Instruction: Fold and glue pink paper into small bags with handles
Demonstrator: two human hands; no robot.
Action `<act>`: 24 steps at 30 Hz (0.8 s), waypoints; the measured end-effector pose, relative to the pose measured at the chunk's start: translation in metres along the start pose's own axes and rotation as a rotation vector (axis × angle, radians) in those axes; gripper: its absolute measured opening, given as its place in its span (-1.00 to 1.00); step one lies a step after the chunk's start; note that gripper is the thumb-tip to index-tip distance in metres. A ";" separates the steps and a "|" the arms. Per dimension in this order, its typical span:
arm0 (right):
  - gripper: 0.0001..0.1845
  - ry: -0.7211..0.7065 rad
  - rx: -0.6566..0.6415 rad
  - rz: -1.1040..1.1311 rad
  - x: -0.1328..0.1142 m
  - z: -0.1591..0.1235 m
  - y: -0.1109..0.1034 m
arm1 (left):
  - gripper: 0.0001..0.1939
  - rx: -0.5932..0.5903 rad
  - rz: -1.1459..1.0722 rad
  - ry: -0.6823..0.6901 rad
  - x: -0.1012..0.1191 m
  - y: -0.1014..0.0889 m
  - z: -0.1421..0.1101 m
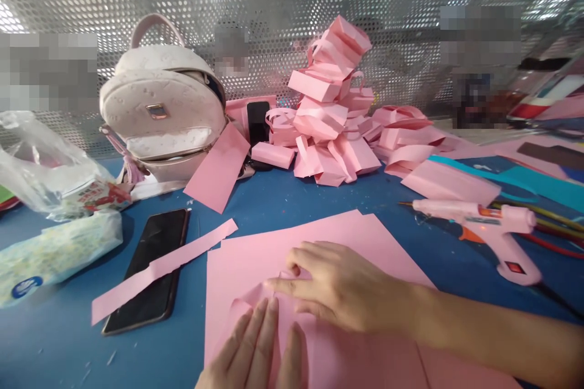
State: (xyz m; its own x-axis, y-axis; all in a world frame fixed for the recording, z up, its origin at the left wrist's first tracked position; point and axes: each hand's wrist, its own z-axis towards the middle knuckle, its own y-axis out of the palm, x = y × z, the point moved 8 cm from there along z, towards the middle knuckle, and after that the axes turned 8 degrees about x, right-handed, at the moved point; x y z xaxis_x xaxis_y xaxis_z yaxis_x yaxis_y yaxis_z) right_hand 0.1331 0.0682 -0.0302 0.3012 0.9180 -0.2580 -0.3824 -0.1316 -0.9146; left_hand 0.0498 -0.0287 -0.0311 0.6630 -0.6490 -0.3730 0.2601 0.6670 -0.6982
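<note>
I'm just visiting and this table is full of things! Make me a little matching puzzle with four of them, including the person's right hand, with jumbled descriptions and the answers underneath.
Things
1. glue gun
2. backpack
3. phone lying flat
4. right hand

Descriptions
A. partly covered by a narrow paper strip
B. over the large pink sheets, close to the left hand
C. cream-coloured and standing upright
D. pale pink, with an orange trigger

Pairs: 1-D, 2-C, 3-A, 4-B
</note>
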 end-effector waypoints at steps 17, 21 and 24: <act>-0.64 -0.269 -0.137 -0.147 -0.025 0.059 0.011 | -0.77 0.037 -0.042 -0.046 0.005 -0.004 -0.003; -0.62 -0.237 -0.092 -0.227 -0.019 0.044 0.005 | -0.75 0.012 -0.051 -0.041 0.005 -0.002 -0.006; -0.63 -0.165 -0.068 -0.242 -0.009 0.026 -0.006 | -0.74 0.006 -0.051 -0.032 0.006 -0.001 -0.006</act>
State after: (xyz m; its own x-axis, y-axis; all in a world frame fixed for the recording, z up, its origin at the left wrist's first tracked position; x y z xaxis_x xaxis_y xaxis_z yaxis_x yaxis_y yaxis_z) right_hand 0.1099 0.0707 -0.0146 0.2278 0.9735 0.0192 -0.2554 0.0788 -0.9636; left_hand 0.0494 -0.0354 -0.0362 0.6708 -0.6704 -0.3172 0.2983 0.6355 -0.7122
